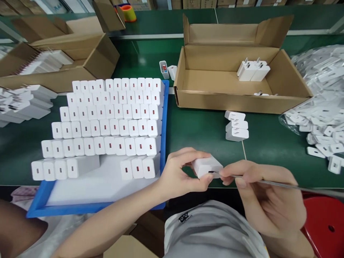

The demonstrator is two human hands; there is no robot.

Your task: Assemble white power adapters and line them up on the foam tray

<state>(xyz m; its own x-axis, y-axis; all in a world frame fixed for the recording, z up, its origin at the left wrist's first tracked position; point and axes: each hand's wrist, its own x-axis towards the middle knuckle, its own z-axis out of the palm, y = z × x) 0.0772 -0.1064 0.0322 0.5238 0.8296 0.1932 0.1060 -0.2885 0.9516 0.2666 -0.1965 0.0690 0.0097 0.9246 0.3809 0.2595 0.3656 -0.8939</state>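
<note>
My left hand (185,170) is closed around a white charger housing (206,165), thumb below and fingers above. My right hand (264,195) pinches a long, thin metal tool (276,184). The tool's dark tip touches or enters the charger's end face; which of the two I cannot tell. Just beyond my hands, several small white end caps (237,134) are stacked on the green table (193,132). Left of my hands is a blue-rimmed white tray (162,143) with rows of upright-facing white chargers (118,125), their port ends toward me.
An open cardboard box (242,100) holding some pronged chargers (252,70) stands behind. At right lie a bag and pile of white parts (328,118). Another box (99,57) and stacked chargers (29,102) are at left. A red stool (326,225) and a neighbour's arm (21,229) flank me.
</note>
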